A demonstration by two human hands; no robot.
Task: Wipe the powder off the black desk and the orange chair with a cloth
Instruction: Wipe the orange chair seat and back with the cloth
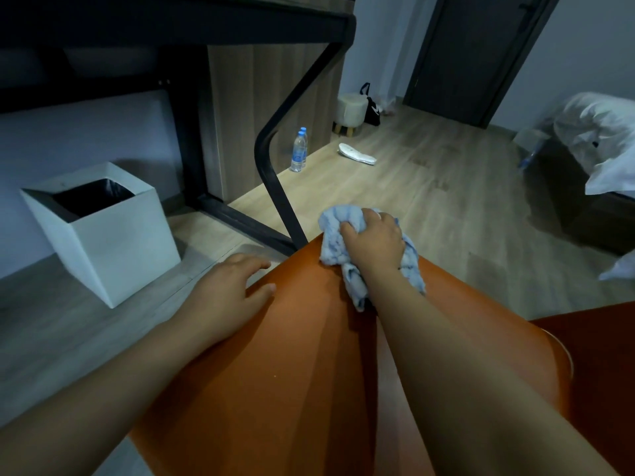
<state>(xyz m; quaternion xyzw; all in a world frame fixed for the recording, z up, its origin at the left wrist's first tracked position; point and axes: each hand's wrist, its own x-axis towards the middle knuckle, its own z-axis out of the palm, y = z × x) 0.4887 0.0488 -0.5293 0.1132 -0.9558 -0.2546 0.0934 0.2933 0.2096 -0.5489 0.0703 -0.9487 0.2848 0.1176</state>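
The orange chair [275,355] fills the lower middle of the head view, its smooth surface running from the bottom edge up to a narrow far end. My right hand [374,243] grips a bunched light-blue cloth [335,243] and presses it on the chair's far end. My left hand [230,290] rests on the chair's left edge with its fingers spread and relaxed. The black desk [178,27] stands at the top left; only its dark edge and frame leg [275,187] show. No powder is plainly visible on the chair apart from a tiny speck.
A white square bin [113,242] with a black liner stands on the floor to the left. Water bottles [299,151], a white slipper [357,154] and a small stool [350,109] lie farther back. A bed with white bedding [604,139] is at the right, a dark door [477,53] behind.
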